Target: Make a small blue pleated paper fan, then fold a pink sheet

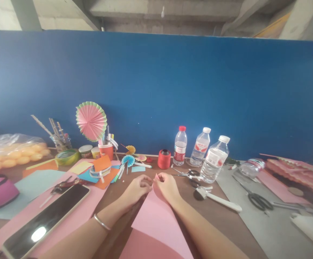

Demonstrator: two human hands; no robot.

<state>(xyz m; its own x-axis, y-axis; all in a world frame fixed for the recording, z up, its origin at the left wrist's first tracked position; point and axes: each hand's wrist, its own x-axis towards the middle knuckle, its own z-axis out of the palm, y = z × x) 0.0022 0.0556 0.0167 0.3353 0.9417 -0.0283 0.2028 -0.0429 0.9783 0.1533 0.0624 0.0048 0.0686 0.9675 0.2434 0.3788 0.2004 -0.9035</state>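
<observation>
A long sheet of pink paper point(159, 216) runs from the near edge of the view up to my two hands at the middle of the table. My right hand point(167, 187) pinches its far end, where a small folded corner sticks up between thumb and fingers. Close beside it, my left hand point(137, 187) has its fingers curled, with thumb and fingertips together at the paper's left edge. Its exact hold is partly hidden. A silver bracelet point(101, 222) circles my left wrist.
Beyond my hands stand a red spool point(164, 159) and water bottles point(215, 158). Scissors point(258, 201) and a white-handled tool point(221, 201) lie right. Left are a phone point(48, 219), paper scraps point(105, 172), and a round paper fan point(91, 121) beside an orange cup point(106, 151). A blue wall point(151, 90) closes the back.
</observation>
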